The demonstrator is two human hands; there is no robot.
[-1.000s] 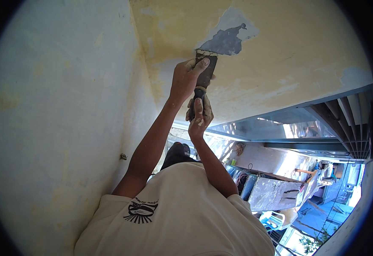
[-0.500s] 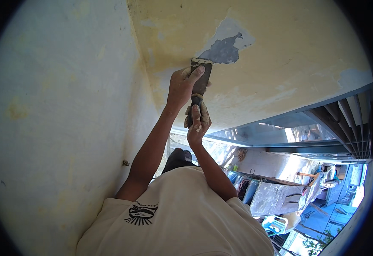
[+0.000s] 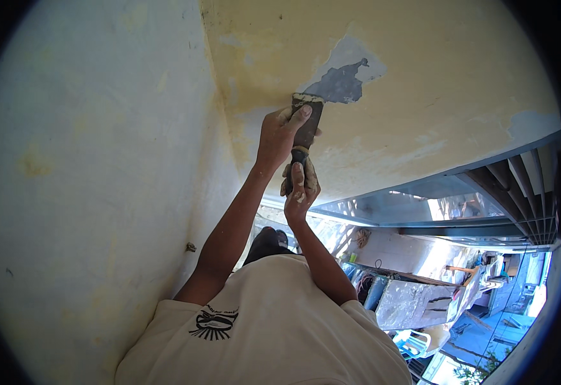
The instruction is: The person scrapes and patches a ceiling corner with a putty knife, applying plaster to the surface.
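Observation:
A broad-bladed scraper (image 3: 307, 125) is held up against the yellowish wall (image 3: 434, 70). Pale residue lines its blade edge, which lies at the lower left end of a bare grey patch (image 3: 340, 83) where paint has come away. My left hand (image 3: 278, 136) grips the blade, thumb lying along its face and fingers wrapped behind. Lower down, my right hand (image 3: 301, 187) is closed round the dark handle (image 3: 299, 157). Whitish smears coat the fingers of my right hand.
A pale side wall (image 3: 107, 173) meets the yellowish wall in a corner at left. Right, a window frame (image 3: 383, 205) and brown metal bars (image 3: 514, 179) stick out. Below right are a stained board (image 3: 415, 300), a light blue chair (image 3: 412, 343) and mixed clutter.
The whole view has shifted slightly, so wall, hands and scraper sit a little lower in it. Against the grey patch, the blade shows no clear movement, and both grips stay the same.

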